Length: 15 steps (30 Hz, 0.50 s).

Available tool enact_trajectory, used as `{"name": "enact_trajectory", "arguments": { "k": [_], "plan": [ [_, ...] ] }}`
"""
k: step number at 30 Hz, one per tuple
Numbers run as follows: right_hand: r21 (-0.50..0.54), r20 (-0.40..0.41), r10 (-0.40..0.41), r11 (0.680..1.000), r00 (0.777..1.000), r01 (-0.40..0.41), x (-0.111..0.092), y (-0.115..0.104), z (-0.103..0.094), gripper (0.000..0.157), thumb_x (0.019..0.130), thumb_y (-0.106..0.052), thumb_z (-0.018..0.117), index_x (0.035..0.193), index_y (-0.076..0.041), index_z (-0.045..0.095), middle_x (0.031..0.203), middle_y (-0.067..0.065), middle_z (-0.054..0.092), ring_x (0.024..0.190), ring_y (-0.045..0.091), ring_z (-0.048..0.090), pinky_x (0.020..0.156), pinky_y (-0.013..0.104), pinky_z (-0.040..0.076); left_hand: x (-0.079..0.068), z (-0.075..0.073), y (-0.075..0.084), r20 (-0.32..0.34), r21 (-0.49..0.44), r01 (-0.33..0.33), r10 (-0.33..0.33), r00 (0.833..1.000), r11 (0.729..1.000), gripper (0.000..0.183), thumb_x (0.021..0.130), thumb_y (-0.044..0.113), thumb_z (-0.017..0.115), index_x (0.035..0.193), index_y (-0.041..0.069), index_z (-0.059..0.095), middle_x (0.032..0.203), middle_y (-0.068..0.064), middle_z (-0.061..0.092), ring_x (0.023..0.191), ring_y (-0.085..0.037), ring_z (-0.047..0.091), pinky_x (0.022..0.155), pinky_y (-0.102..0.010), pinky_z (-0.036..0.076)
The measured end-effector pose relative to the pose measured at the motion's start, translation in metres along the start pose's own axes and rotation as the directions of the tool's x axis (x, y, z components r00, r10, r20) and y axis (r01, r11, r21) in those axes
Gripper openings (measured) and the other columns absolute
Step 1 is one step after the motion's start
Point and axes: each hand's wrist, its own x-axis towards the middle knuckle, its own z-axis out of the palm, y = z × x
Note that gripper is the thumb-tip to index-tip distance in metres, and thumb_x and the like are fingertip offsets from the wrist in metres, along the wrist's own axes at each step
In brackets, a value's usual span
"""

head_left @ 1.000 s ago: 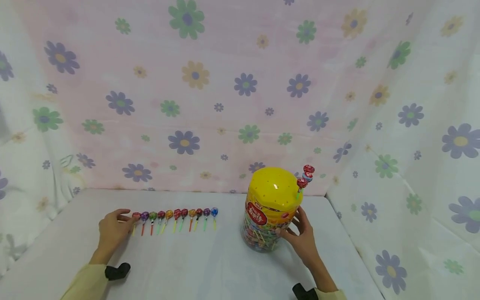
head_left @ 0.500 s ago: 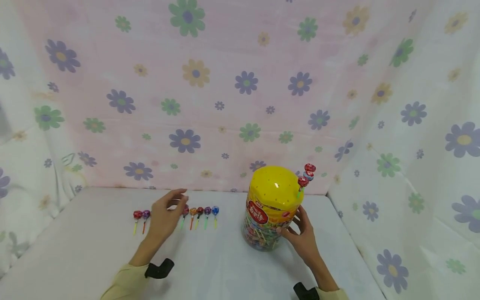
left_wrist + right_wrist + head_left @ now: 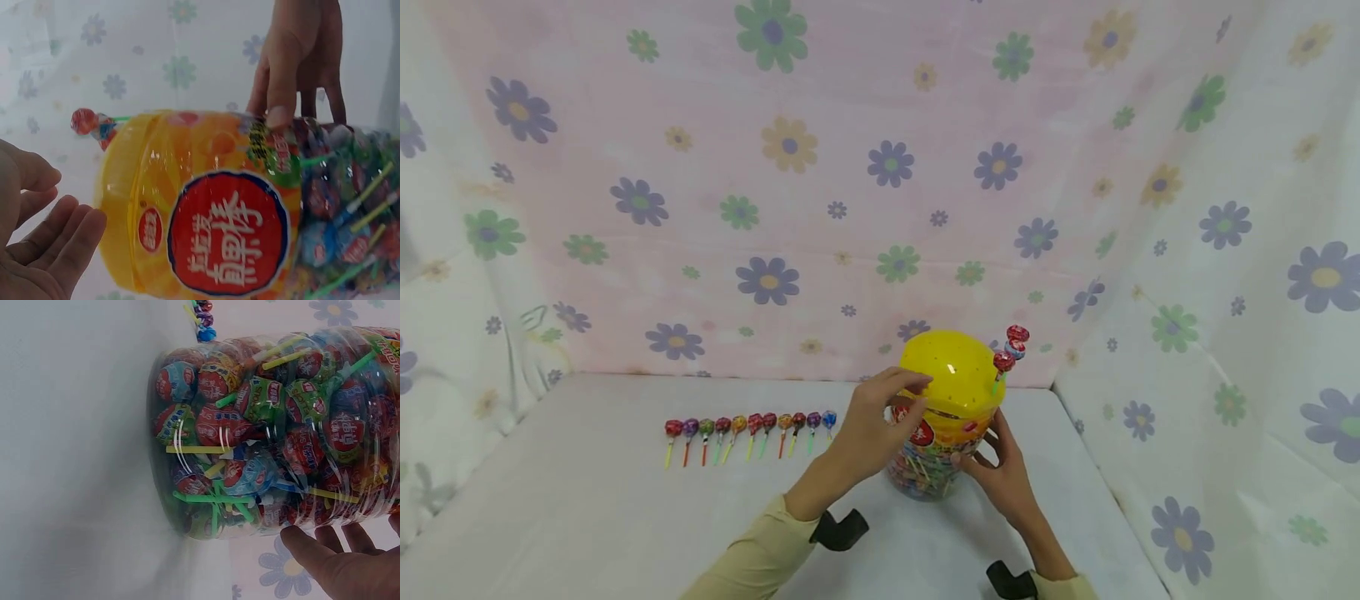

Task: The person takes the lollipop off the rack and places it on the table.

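A large clear jar of lollipops (image 3: 925, 471) with a yellow lid (image 3: 953, 367) stands upright right of the table's middle. My right hand (image 3: 1000, 479) holds the jar's right side, thumb in front and fingers toward the back. In the left wrist view the right hand (image 3: 294, 69) also touches the jar's label. My left hand (image 3: 874, 421) is raised at the left of the lid, fingers bent loosely and thumb apart. Nothing shows between the left hand's fingers (image 3: 81, 240). A few red and blue lollipops (image 3: 1004, 362) stick up at the lid's right edge.
Several lollipops (image 3: 737, 427) lie in a neat row on the white table (image 3: 587, 517), left of the jar, sticks toward me. Flowered cloth (image 3: 850, 167) hangs behind the table and along both sides.
My left hand has moved right, from the left end of the lollipop row, across the row, to the jar's lid. The right hand stays on the jar.
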Motion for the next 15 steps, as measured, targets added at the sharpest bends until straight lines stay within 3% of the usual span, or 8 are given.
{"name": "enact_trajectory", "arguments": {
  "k": [3, 7, 15],
  "plan": [
    [-0.002, -0.001, -0.001, 1.0, 1.0, 0.001, 0.001, -0.002, -0.001, 0.097, 0.088, -0.011, 0.079, 0.163, -0.027, 0.02, 0.155, 0.014, 0.04, 0.141, 0.044, 0.041, 0.107, 0.064, 0.043, 0.015, 0.014, 0.005, -0.02, -0.026, -0.041, 0.04, 0.999, 0.999, 0.028, 0.093, 0.001, 0.071, 0.12, -0.002, 0.068, 0.115, -0.014, 0.068, 0.105, -0.025, 0.069, 0.089, -0.027, 0.06],
    [0.003, -0.003, 0.017, 1.0, 1.0, -0.017, 0.003, -0.003, -0.002, 0.096, 0.087, -0.01, 0.08, 0.162, -0.026, 0.022, 0.156, 0.014, 0.038, 0.141, 0.043, 0.041, 0.107, 0.063, 0.044, 0.031, 0.028, 0.012, -0.031, -0.082, -0.048, 0.046, 0.998, 0.995, 0.032, 0.094, 0.002, 0.07, 0.124, -0.005, 0.065, 0.123, -0.017, 0.065, 0.111, -0.031, 0.067, 0.094, -0.03, 0.058],
    [0.016, -0.008, 0.037, 0.999, 0.999, -0.037, 0.006, -0.005, -0.001, 0.097, 0.087, -0.013, 0.081, 0.162, -0.024, 0.022, 0.159, 0.013, 0.036, 0.143, 0.042, 0.039, 0.109, 0.063, 0.041, 0.049, 0.044, 0.026, 0.044, -0.171, 0.051, -0.044, 0.998, 0.984, 0.042, 0.095, 0.002, 0.069, 0.135, -0.004, 0.058, 0.135, -0.019, 0.061, 0.121, -0.03, 0.064, 0.102, -0.03, 0.053]
  ]
}}
